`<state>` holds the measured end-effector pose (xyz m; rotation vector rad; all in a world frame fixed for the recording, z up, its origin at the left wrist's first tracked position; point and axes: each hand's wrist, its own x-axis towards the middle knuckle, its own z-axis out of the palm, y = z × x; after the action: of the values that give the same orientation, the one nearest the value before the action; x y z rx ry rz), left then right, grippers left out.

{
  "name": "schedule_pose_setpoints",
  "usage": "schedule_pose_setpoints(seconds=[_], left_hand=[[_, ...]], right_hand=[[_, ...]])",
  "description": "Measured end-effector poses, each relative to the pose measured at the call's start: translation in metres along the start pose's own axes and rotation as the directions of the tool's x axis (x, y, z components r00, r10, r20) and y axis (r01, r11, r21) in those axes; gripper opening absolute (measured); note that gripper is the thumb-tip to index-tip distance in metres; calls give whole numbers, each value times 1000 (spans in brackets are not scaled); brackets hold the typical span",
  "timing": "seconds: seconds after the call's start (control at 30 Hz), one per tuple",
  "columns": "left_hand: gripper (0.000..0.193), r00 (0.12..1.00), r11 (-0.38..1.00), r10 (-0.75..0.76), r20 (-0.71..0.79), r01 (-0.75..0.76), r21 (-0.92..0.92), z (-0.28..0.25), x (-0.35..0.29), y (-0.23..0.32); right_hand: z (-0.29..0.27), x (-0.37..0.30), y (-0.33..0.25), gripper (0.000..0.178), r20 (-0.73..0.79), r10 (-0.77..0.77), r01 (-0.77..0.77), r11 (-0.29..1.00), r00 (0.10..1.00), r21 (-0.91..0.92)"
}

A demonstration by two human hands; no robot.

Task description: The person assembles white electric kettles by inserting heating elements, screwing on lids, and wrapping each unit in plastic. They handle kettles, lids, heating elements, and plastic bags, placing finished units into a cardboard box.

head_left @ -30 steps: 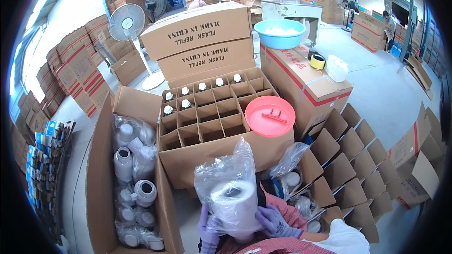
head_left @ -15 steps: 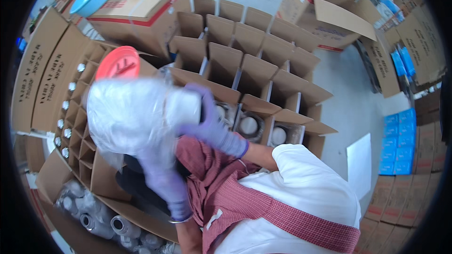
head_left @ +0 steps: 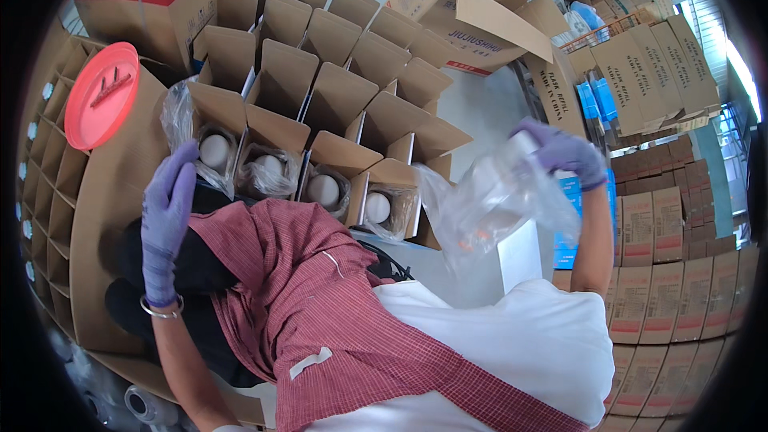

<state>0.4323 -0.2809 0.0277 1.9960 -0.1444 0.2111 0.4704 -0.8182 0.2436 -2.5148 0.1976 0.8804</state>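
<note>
My left hand (head_left: 166, 220), in a purple glove, is open with fingers stretched, just left of the nearest small cardboard box (head_left: 210, 116). That box holds a white round-topped item (head_left: 214, 152) wrapped in clear plastic. Three more boxes in the same row hold similar bagged white items (head_left: 324, 190). My right hand (head_left: 564, 152), also gloved, is raised out to the right and grips the top of a crumpled clear plastic bag (head_left: 492, 204) that hangs below it. My red checked apron (head_left: 320, 304) fills the lower middle.
Several empty open small boxes (head_left: 336, 40) stand in rows behind the filled ones. A red round lid (head_left: 100, 96) lies on a large divided carton (head_left: 44, 184) at the left. Stacked printed cartons (head_left: 660, 224) rise at the right, with larger cartons (head_left: 472, 8) beyond.
Both hands held a bagged white item over the boxes before. Now my left hand is free and open, and my right hand has swung out to the right with a clear plastic bag.
</note>
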Motion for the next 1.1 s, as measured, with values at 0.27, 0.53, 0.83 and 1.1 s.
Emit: schedule_pose_setpoints(seconds=[0.27, 0.53, 0.83, 1.1], left_hand=[[36, 983, 995, -83, 163, 72, 69, 5, -34, -43], [34, 994, 996, -56, 95, 48, 80, 12, -43, -39], [28, 983, 959, -46, -181, 94, 268, -19, -85, -32], [30, 530, 702, 412, -741, 335, 629, -187, -193, -18]], right_hand=[[93, 61, 88, 74, 205, 117, -43, 942, 972, -333], [157, 64, 142, 75, -75, -30, -8, 881, 997, -472], [289, 201, 194, 80, 9, -272, 263, 923, 962, -279], [260, 148, 28, 50, 270, -362, 445, 596, 892, -669]])
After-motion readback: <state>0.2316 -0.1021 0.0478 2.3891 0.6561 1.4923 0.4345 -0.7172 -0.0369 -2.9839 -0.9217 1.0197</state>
